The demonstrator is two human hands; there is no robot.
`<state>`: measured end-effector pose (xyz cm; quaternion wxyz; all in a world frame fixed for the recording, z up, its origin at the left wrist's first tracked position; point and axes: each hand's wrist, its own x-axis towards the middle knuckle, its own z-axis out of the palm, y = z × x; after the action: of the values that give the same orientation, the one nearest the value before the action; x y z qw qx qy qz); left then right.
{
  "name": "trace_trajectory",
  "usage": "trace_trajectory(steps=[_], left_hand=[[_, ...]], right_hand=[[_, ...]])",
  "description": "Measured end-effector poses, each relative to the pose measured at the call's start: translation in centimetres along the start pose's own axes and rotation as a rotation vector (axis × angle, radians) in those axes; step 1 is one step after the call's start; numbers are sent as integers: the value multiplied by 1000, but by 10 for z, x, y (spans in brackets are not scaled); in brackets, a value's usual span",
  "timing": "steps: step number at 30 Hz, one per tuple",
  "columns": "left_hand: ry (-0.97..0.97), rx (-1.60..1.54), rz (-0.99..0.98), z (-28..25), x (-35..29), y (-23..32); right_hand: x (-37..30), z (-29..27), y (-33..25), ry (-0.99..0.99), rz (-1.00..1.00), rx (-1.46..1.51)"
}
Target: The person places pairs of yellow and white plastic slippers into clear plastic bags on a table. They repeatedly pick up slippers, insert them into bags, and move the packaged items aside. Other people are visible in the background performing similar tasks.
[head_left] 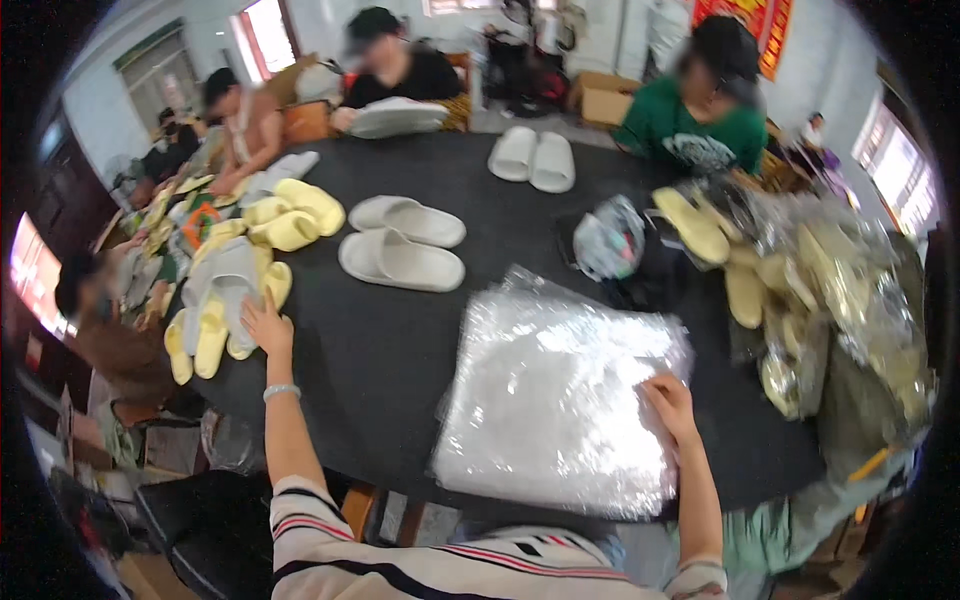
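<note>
bare tabletop (380, 350) between slipper pile (225, 300), bag stack (560, 400)

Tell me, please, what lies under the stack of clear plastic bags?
The stack of clear plastic bags rests on the round black table, with the right hand on top. Whatever the glossy layers cover cannot be seen.

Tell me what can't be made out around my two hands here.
- Head view: what lies under the stack of clear plastic bags; glare hides it.
- Right hand: fingertips blurred against the plastic, so its grip is unclear.
- Left hand: whether it touches the yellow slippers or only the black table.
</note>
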<state>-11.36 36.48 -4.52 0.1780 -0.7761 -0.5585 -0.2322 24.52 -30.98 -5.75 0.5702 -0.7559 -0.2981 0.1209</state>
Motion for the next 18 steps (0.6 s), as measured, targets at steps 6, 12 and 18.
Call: trace_trajectory(steps=[6, 12, 18], left_hand=[[-157, -907, 572, -124, -118, 147], [-462, -676, 1069, -233, -226, 233], [-451, -573, 1007, -203, -267, 252]], right_hand=[[3, -40, -44, -270, -78, -29], [-38, -8, -145, -501, -425, -541], [-104, 24, -79, -414, -397, -975]])
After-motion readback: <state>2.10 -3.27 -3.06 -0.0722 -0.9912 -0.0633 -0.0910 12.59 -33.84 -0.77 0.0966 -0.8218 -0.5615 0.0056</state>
